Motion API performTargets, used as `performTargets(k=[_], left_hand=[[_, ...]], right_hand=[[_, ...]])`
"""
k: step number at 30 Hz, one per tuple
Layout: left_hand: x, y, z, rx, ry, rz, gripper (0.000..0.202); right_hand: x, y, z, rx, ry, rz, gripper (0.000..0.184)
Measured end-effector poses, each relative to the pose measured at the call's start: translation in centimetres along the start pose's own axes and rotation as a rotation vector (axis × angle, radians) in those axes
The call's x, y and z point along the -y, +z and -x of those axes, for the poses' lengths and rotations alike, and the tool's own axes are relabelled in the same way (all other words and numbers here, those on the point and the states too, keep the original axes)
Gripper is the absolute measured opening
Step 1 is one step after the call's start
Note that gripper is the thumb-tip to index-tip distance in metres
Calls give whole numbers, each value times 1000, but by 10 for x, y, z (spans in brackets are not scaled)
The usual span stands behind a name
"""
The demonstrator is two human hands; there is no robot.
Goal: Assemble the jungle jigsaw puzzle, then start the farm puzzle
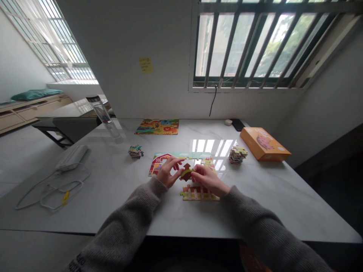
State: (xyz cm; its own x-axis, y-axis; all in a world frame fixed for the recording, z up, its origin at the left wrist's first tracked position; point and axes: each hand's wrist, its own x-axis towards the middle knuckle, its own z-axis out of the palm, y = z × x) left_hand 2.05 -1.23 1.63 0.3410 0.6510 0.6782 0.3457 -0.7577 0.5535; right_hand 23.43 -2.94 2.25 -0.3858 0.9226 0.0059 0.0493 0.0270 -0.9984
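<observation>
A brown and green jigsaw puzzle piece (187,173) is held up between the thumb and fingers of my right hand (208,178). My left hand (170,170) is at the piece's left side, its fingers stretched out and apart. Its thumb tip is at the piece's edge; whether it touches I cannot tell. Beneath both hands lies a partly joined farm puzzle (164,155) with a red barn at its left. Nearer to me, a joined strip of puzzle pieces with a white fence (195,193) lies flat, partly under my right wrist.
Stacks of puzzle pieces stand left (136,152) and right (238,155). Behind lies a colourful animal picture (159,127). An orange box (265,144), a black phone (237,124) and a small white object are at right. A bottle (100,109) and a white device with a cable (72,158) are left.
</observation>
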Motion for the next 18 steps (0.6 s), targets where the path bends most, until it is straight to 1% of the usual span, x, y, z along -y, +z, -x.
performTargets(k=[4,6,12,16,18], left_hand=[[-3,-1,1,32,91,-79,52],[-4,-1,2,53,110,-111,57],[-5,-1,1,84,175,-209,58],[-4,-6,3,149,207,-344,61],[-5,-8,6,154,204,-373,62]], right_hand=[[2,0,1,-90,-10,-38,40],[1,1,1,-102,-6,-64,40],[-1,4,1,-65,15,-100,38],[1,6,3,-37,27,-58,40],[2,7,4,-12,31,-42,43]])
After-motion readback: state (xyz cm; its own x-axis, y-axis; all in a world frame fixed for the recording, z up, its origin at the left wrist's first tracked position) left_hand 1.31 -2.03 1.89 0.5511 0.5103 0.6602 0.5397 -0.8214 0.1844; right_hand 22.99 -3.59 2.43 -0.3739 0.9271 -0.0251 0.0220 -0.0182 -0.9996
